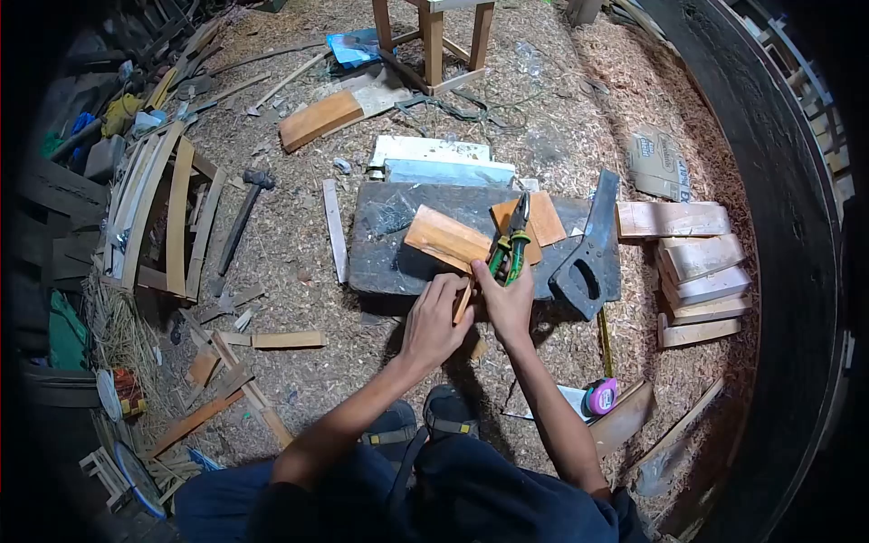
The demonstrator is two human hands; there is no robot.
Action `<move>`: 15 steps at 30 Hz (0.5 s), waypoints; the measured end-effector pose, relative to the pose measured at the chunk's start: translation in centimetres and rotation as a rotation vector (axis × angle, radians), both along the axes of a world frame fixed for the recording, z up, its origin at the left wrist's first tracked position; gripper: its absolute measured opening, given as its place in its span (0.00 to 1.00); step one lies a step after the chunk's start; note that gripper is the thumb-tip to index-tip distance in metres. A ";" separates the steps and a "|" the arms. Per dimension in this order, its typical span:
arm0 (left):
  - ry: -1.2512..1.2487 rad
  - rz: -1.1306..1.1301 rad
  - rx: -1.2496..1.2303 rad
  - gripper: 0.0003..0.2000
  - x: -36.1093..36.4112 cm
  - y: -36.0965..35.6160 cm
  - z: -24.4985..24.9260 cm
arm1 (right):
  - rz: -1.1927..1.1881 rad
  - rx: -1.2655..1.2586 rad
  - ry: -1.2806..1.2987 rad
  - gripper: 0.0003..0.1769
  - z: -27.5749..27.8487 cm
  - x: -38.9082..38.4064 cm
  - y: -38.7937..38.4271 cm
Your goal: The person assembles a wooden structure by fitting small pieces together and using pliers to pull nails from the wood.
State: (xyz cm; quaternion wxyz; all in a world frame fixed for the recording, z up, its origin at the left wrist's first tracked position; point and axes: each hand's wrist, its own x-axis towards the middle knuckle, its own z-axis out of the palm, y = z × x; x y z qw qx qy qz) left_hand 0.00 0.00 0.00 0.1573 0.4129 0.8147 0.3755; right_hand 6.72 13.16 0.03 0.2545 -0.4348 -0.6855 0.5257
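Note:
My left hand (435,323) is closed around a small, thin wooden piece (464,301) at the near edge of the dark workbench (376,262). My right hand (507,303) is closed beside it, with fingers at the upper end of the same piece. Green-handled pliers (516,237) stand out above my right hand, jaws pointing away from me; how they are supported is hidden. Just beyond my hands a wooden block (446,235) lies tilted on the bench. Flat wood pieces (546,218) and a handsaw (588,249) are to the right.
A hammer (243,222) lies on the shaving-covered ground at left, near a slatted wooden frame (181,217). Stacked wood blocks (708,276) are at right. A purple tape measure (600,396) is near my right forearm. A wooden stool (434,50) stands at the far side.

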 end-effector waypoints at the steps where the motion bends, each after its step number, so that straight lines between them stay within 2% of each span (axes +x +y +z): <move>1: 0.019 -0.008 0.124 0.23 0.1 -0.1 -0.2 | 0.005 0.015 0.042 0.24 -0.1 -0.1 0.2; 2: 0.038 -0.016 0.249 0.21 0.2 -0.2 -0.2 | 0.009 0.030 0.083 0.24 -0.2 -0.2 0.3; 3: 0.050 -0.021 0.237 0.21 -0.4 -0.2 -0.1 | 0.005 0.018 0.096 0.24 -0.3 -0.6 0.5; 5: -0.273 0.083 0.136 0.14 -1.3 -0.5 0.5 | 0.046 0.098 -0.049 0.23 0.4 -0.6 0.9; 6: -0.251 0.174 0.305 0.08 -1.6 -0.2 0.2 | 0.048 0.117 -0.074 0.23 0.5 -0.6 1.1; 7: -0.204 0.273 0.228 0.07 -2.0 -0.7 0.7 | 0.046 0.115 -0.076 0.23 0.7 -0.7 1.1; 10: -0.181 0.417 0.207 0.07 -3.6 -1.3 -0.8 | 0.081 0.151 -0.123 0.24 1.2 -0.8 1.1; 12: -0.216 0.532 0.321 0.07 -4.8 -1.5 -1.7 | 0.092 0.182 -0.184 0.25 1.9 -1.0 0.9; 15: -0.272 0.436 0.282 0.09 -5.4 -2.4 -2.1 | 0.124 0.267 -0.242 0.28 1.6 -1.0 0.6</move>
